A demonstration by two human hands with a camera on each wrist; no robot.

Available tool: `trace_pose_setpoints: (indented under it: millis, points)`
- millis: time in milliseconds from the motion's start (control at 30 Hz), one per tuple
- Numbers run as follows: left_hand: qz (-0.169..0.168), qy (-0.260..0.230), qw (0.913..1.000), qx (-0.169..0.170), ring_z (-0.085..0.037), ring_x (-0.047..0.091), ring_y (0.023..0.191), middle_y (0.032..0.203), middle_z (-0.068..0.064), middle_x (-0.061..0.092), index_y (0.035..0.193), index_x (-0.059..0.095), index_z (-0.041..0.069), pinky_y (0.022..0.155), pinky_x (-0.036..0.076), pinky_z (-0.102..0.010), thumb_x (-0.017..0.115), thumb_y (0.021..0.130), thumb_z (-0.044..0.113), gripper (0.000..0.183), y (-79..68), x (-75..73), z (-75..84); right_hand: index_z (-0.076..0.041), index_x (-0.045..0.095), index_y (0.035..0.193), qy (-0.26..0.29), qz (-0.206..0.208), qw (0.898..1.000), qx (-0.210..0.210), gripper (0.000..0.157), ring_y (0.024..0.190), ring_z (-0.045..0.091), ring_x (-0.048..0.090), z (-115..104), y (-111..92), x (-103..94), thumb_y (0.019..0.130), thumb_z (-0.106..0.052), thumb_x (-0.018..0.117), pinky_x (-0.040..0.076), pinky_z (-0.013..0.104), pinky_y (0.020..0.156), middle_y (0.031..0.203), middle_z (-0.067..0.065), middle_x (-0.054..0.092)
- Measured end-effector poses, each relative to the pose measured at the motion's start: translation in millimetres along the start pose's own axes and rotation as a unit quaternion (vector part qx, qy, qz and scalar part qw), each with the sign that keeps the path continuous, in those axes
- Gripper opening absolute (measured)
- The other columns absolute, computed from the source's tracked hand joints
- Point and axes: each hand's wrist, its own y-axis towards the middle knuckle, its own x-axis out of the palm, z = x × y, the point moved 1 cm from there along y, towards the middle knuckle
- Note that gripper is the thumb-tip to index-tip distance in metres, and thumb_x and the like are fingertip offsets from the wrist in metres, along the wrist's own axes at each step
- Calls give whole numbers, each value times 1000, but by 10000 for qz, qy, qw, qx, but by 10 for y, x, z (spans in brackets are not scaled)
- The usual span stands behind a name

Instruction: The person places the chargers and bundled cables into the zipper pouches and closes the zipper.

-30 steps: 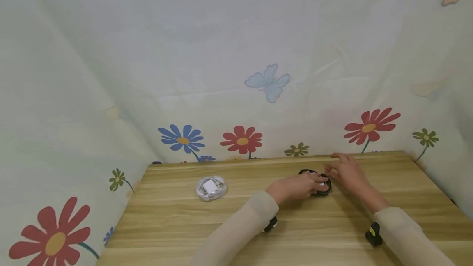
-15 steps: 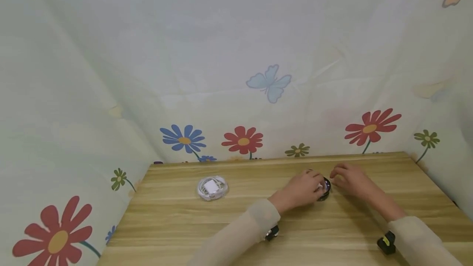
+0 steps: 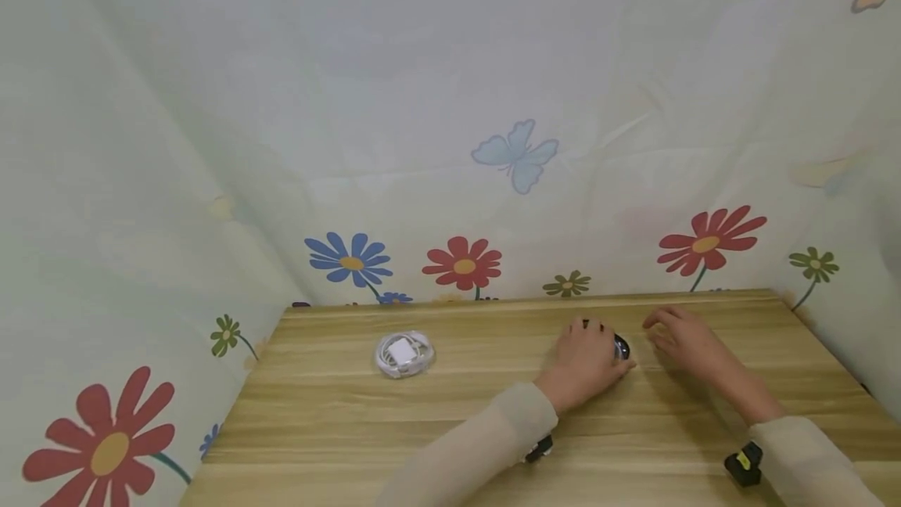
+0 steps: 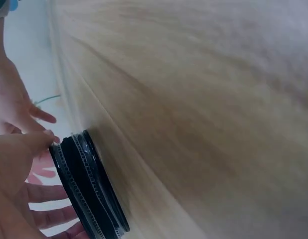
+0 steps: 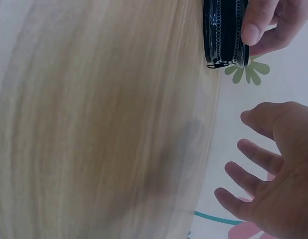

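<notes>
A small round black zip case [image 3: 622, 347] with a shiny top lies toward the back right of the table, mostly covered in the head view by my left hand [image 3: 584, 354]. From the left wrist, two rows of zip teeth run along the side of the zip case [image 4: 89, 184], apart with black between them. My left thumb and fingers grip its upper edge. In the right wrist view a zip pull [image 5: 218, 64] sits at the case's near end. My right hand [image 3: 683, 339] hovers to the right of the case, fingers loosely bent, touching nothing.
A clear round pouch [image 3: 404, 354] with a coiled white cable and a white charger block lies on the left part of the wooden table [image 3: 338, 429]. Behind the table's back edge hangs a flower-printed cloth [image 3: 394, 202].
My left hand has turned over the case, from lying flat across its top to gripping its edge. My right hand has drawn away to the right from beside the case.
</notes>
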Motion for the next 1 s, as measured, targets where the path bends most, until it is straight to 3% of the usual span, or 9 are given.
trace_pose_setpoints:
  millis: [200, 300, 467, 667, 733, 900, 1000]
  points:
    - [-466, -131, 9983, 317, -19, 51, 126, 137, 9, 55, 133, 64, 32, 110, 42, -37, 59, 97, 58, 45, 27, -33, -36, -1, 67, 107, 16, 5, 10000, 54, 17, 111, 49, 58, 3, -10, -31, 91, 0, 71, 50, 63, 89, 119, 28, 61]
    - [-667, -276, 9944, 768, -17, 48, 134, 145, 13, 53, 136, 62, 36, 114, 39, -36, 70, 95, 43, 42, 65, -43, -100, 0, 67, 108, 51, -5, 9999, 118, 18, 112, 50, 57, 6, -22, -53, 91, 0, 71, 49, 64, 91, 120, 28, 61]
    - [-592, -243, 9853, 1584, -6, 51, 132, 141, 13, 58, 128, 68, 33, 115, 34, -24, 77, 92, 20, 39, 127, -39, -210, 0, 67, 108, 64, -8, 9998, 165, 17, 112, 50, 57, 8, -40, -67, 91, 0, 71, 48, 65, 92, 119, 28, 61]
    - [-846, -448, 9798, 1757, -2, 51, 129, 139, 12, 57, 128, 66, 31, 116, 31, -23, 67, 99, 33, 29, 148, -30, -212, 0, 67, 106, 25, 54, 10000, 71, 17, 108, 49, 59, 22, -73, -74, 89, 3, 72, 50, 63, 87, 117, 28, 62]
    - [-744, -409, 9793, 1838, -2, 52, 126, 136, 12, 58, 127, 66, 29, 113, 33, -22, 63, 101, 34, 26, 150, -21, -197, -1, 67, 106, 32, 103, 9999, 49, 18, 108, 49, 59, 15, -83, -69, 89, 4, 72, 50, 62, 87, 116, 27, 62]
    - [-292, -327, 9770, 2089, -4, 59, 117, 129, 9, 63, 121, 67, 24, 105, 43, -19, 61, 103, 15, 22, 163, 4, -211, -1, 67, 107, 86, 123, 9999, 72, 18, 110, 48, 59, -5, -86, -61, 90, 3, 71, 50, 63, 90, 118, 27, 61]
    - [-170, -412, 9749, 2182, -6, 60, 115, 130, 7, 63, 121, 67, 21, 102, 45, -18, 62, 102, 11, 22, 169, 41, -248, -1, 67, 107, 54, 172, 9998, 29, 19, 110, 48, 59, -28, -85, -58, 89, 3, 71, 50, 63, 90, 118, 26, 62]
